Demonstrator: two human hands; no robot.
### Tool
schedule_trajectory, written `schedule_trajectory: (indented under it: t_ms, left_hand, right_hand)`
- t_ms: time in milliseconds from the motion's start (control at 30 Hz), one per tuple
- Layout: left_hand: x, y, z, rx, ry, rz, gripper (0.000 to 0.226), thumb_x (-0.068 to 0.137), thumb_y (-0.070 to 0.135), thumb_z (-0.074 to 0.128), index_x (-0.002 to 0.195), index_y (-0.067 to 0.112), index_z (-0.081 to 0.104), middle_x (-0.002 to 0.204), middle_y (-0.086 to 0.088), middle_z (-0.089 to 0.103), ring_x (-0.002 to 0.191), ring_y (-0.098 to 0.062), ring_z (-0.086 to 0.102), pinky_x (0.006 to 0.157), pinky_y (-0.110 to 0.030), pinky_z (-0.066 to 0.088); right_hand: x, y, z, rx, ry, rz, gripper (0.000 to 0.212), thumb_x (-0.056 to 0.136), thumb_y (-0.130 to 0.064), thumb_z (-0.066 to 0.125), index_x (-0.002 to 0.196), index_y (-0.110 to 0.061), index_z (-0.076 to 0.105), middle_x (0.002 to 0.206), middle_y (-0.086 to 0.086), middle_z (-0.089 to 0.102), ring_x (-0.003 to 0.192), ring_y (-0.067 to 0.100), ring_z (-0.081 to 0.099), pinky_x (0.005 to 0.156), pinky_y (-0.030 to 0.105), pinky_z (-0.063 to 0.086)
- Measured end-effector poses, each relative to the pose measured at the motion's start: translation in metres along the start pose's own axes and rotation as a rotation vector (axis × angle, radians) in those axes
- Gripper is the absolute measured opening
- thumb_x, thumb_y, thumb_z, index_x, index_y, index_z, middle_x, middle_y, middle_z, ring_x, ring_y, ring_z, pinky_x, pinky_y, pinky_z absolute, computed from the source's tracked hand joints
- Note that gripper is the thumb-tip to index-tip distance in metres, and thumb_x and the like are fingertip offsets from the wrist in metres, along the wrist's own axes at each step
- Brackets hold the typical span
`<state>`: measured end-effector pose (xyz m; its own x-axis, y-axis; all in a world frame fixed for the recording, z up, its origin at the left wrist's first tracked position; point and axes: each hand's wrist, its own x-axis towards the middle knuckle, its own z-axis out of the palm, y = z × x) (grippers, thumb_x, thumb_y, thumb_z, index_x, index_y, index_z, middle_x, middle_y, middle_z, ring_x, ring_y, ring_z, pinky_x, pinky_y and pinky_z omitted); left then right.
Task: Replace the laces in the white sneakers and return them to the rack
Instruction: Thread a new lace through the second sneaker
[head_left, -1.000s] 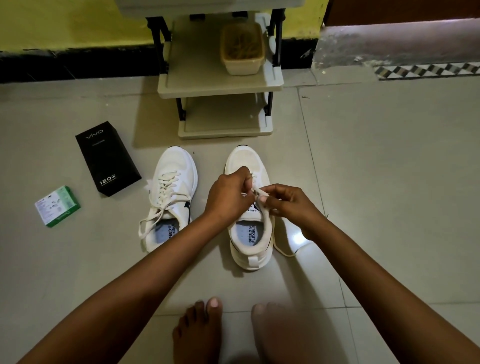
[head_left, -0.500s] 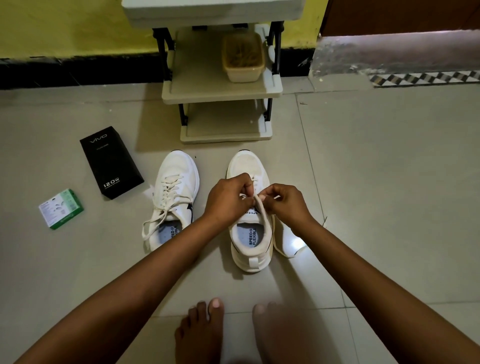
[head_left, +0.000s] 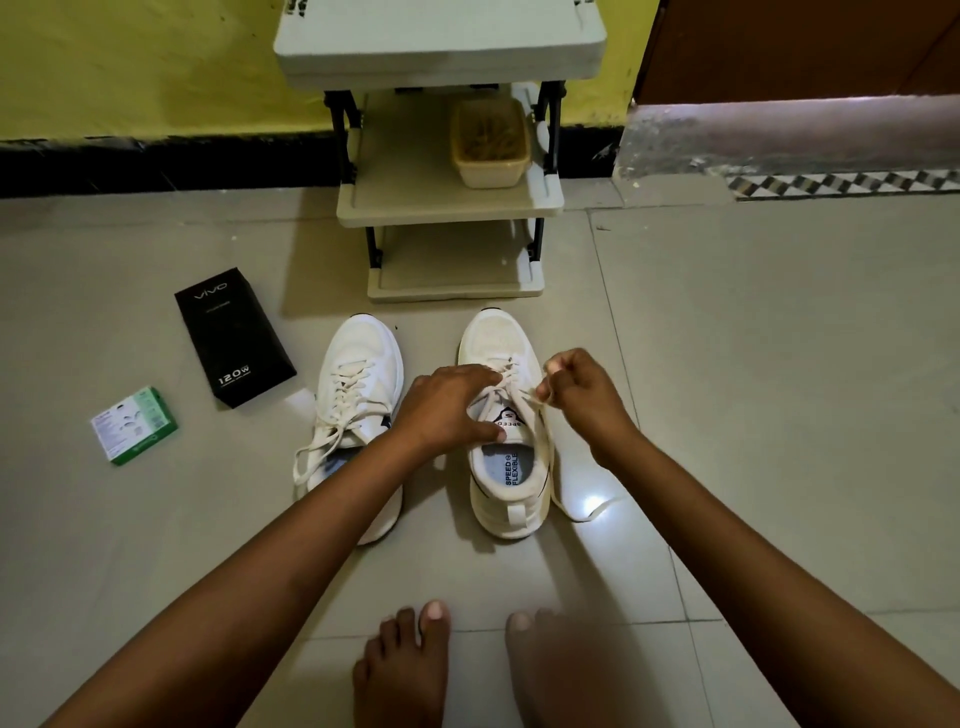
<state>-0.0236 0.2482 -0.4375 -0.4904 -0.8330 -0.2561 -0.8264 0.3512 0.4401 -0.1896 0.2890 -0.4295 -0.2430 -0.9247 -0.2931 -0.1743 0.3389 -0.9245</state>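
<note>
Black box (head_left: 235, 338) beside green carton (head_left: 135, 425); tub (head_left: 491, 143) of sticks.

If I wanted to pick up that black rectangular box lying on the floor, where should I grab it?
Grip the black rectangular box across its two long edges near the middle, coming straight down from above. It lies flat on the grey tiled floor, so only its top face and thin sides offer purchase, and its narrow width looks easiest to span.

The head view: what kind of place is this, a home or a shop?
Probably a home, near an entrance: a small shoe rack stands against a yellow wall on a tiled floor, and the person sits barefoot there with two white sneakers.
</note>
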Motion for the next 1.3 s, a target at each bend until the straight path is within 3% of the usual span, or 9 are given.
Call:
schedule_trajectory:
  t_ms: [167,400,533,633,700,900,1033,1100,1300]
  left_hand:
    - [0.004,0.004,-0.009,0.174,-0.105,0.046,0.079,0.074,0.054,0.07,0.14,0.024,0.041,0.145,0.0,0.044,0.133,-0.019,0.038,0.106,-0.032,0.027]
    - [0.006,-0.008,-0.022,-0.125,-0.235,-0.026,0.072,0.076,0.042,0.073,0.14,0.024,0.043,0.145,0.004,0.043,0.134,-0.016,0.038,0.106,-0.024,0.028]
    - [0.004,-0.01,-0.016,-0.171,-0.219,-0.037,0.071,0.076,0.041,0.073,0.139,0.025,0.044,0.145,0.003,0.043,0.134,-0.016,0.039,0.105,-0.024,0.028]
    - [0.003,-0.012,-0.014,-0.219,-0.217,-0.033,0.069,0.078,0.039,0.073,0.139,0.024,0.044,0.145,0.003,0.044,0.134,-0.016,0.039,0.103,-0.021,0.029]
    - [0.003,-0.012,-0.014,-0.233,-0.212,-0.043,0.069,0.077,0.038,0.074,0.139,0.024,0.045,0.145,0.004,0.044,0.134,-0.015,0.039,0.1,-0.019,0.028]
    - [0.002,-0.01,-0.013,-0.243,-0.209,-0.056,0.071,0.076,0.038,0.074,0.139,0.024,0.044,0.145,0.004,0.043,0.135,-0.015,0.037,0.107,-0.023,0.027]
    - [0.001,-0.01,-0.013,-0.242,-0.209,-0.06,0.071,0.076,0.038,0.074,0.139,0.025,0.044,0.145,0.004,0.043,0.135,-0.016,0.038,0.109,-0.027,0.028]
    - [0.001,-0.01,-0.012,-0.252,-0.207,-0.065,0.071,0.075,0.038,0.075,0.139,0.024,0.045,0.145,0.004,0.043,0.135,-0.015,0.038,0.109,-0.026,0.028]
    - [0.001,-0.014,-0.009,-0.268,-0.206,-0.084,0.071,0.074,0.041,0.075,0.137,0.027,0.046,0.142,0.003,0.047,0.132,-0.016,0.041,0.106,-0.026,0.03]
  right_hand:
    - [-0.009,0.025,0.008,-0.476,-0.068,-0.157,0.019,0.09,-0.022,0.059,0.102,-0.009,0.065,0.094,0.007,0.063,0.077,0.013,0.051,0.066,0.021,0.035]
    - [-0.002,0.015,0.006,-0.795,-0.098,-0.276,0.013,0.091,-0.016,0.055,0.095,-0.007,0.063,0.099,0.008,0.062,0.09,0.025,0.057,0.067,0.027,0.037]
    - [-0.005,-0.014,-0.006,-0.08,-0.152,-0.064,0.014,0.098,-0.012,0.042,0.093,-0.009,0.056,0.088,-0.001,0.058,0.082,0.013,0.054,0.066,0.014,0.04]
    - [-0.006,-0.037,-0.019,0.402,-0.234,-0.036,0.025,0.101,-0.016,0.034,0.085,-0.014,0.052,0.084,-0.003,0.061,0.088,0.015,0.06,0.092,0.027,0.046]
    - [-0.003,-0.04,-0.018,0.427,-0.212,0.012,0.025,0.101,-0.017,0.035,0.081,-0.015,0.048,0.074,-0.001,0.056,0.073,0.015,0.057,0.089,0.032,0.048]
    - [-0.005,0.0,0.004,-0.456,-0.157,-0.016,0.019,0.097,-0.028,0.048,0.102,-0.01,0.052,0.084,0.001,0.056,0.077,0.018,0.053,0.061,0.027,0.037]
    - [-0.005,0.009,0.01,-0.954,-0.165,-0.167,0.027,0.098,-0.026,0.043,0.106,-0.002,0.053,0.104,0.017,0.059,0.095,0.033,0.056,0.067,0.028,0.032]
    - [0.0,-0.004,0.004,-0.805,-0.219,-0.137,0.025,0.098,-0.024,0.043,0.099,-0.003,0.056,0.101,0.016,0.054,0.093,0.03,0.053,0.069,0.027,0.031]
    - [-0.002,-0.059,-0.031,0.502,-0.319,-0.075,0.026,0.101,-0.018,0.033,0.08,-0.014,0.049,0.076,-0.004,0.059,0.076,0.014,0.057,0.083,0.032,0.05]
